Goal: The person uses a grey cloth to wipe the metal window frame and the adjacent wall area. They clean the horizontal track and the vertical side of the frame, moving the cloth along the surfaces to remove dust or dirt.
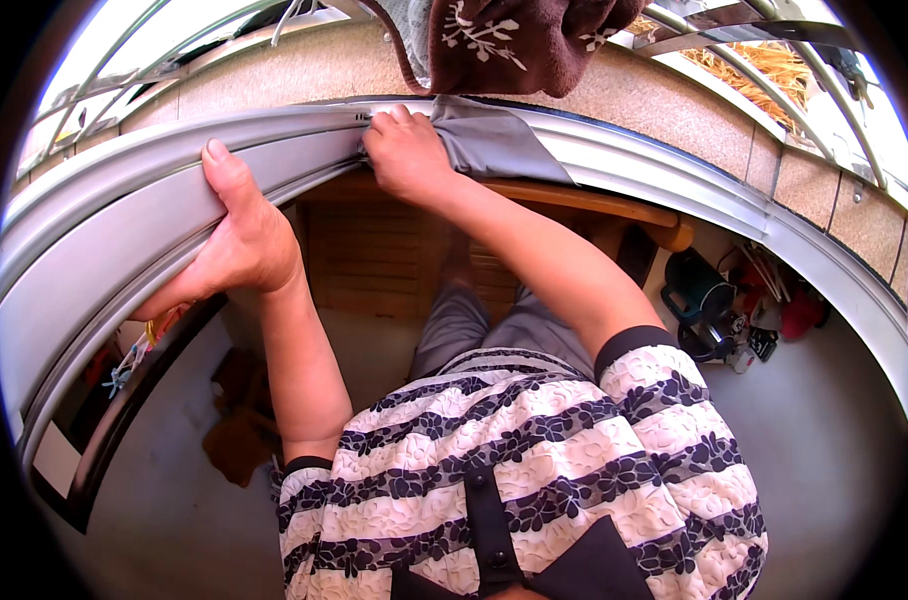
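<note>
My left hand [239, 230] grips the grey metal window frame [104, 235], thumb on its face and fingers wrapped round the inner edge. Further along, my right hand [409, 155] is closed at the end of this frame, by the sill track. A grey cloth [494, 140] spreads to the right from the right hand's fingers and drapes over the white window track [634, 165]. The right fingertips are bent out of sight, so what they press on there is partly hidden.
A brown patterned blanket [514, 45] hangs outside above the tiled ledge [314, 65], near metal bars [809, 80]. Below the track is a wooden piece of furniture [374, 250] with a rounded edge. A dark green appliance [696, 285] and clutter stand on the floor at right.
</note>
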Motion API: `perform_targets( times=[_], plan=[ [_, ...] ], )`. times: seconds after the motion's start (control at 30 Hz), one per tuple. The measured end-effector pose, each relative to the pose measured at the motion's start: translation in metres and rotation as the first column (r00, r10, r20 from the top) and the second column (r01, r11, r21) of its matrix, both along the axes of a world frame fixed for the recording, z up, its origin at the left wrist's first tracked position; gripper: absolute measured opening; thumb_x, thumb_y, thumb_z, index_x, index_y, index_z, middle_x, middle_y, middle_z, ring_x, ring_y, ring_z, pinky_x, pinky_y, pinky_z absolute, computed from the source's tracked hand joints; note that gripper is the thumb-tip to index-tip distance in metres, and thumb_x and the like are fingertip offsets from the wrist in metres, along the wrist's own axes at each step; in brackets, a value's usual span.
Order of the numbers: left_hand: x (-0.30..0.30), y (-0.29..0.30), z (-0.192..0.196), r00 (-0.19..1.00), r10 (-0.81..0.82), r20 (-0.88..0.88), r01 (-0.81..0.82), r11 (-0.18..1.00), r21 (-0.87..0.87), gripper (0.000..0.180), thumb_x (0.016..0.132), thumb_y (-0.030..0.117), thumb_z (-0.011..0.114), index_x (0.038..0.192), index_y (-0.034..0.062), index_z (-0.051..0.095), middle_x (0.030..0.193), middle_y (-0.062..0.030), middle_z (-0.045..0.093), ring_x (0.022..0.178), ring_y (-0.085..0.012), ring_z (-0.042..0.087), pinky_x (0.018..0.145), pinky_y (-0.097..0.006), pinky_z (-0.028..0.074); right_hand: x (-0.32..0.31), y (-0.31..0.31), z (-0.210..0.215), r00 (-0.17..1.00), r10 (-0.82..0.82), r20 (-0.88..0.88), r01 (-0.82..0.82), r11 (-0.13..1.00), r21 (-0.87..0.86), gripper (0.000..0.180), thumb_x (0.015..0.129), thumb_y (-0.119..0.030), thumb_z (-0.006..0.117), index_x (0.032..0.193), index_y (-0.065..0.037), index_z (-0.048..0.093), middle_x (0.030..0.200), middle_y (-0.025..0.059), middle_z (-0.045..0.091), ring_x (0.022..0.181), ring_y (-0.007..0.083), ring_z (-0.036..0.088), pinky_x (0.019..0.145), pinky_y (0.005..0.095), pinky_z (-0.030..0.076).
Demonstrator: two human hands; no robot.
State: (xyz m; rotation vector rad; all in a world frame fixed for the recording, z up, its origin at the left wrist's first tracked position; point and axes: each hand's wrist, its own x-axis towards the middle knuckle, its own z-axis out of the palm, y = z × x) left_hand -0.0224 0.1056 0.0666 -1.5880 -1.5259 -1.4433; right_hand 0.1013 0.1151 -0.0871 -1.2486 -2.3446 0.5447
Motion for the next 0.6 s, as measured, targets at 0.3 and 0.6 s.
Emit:
perform_targets(
  times=[0.3, 0.6],
  plan=[
    [-0.006, 0.002, -0.002, 0.998, 0.020, -0.059, -0.021, 1.000, -0.007, 0.106, 0.064, 0.009, 0.080, 0.133, -0.0082, 0.001, 0.123, -0.0271, 0.033, 0.109, -0.0330, 0.047, 0.094, -0.044, 0.048, 0.039, 0.005, 0.015, 0.973, -0.029, 0.229, 0.068, 0.984, -0.163, 0.019, 0.074, -0.016, 0.055, 0.084, -0.005, 0.067, 0.095, 0.0099, 0.062, 0.096, 0.0258, 0.057, 0.076, 0.0428, 0.046],
    [-0.042, -0.007, -0.004, 0.971, 0.210, -0.114, -0.197, 0.974, 0.112, 0.101, 0.057, 0.020, 0.089, 0.122, -0.0089, 0.017, 0.112, -0.0232, 0.042, 0.100, -0.0299, 0.049, 0.092, -0.039, 0.044, 0.266, -0.047, 0.025, 0.919, -0.292, 0.266, 0.303, 0.953, 0.000, 0.008, 0.067, -0.016, 0.057, 0.073, -0.013, 0.061, 0.079, 0.0002, 0.058, 0.080, 0.0225, 0.056, 0.069, 0.0395, 0.045]
  ],
)
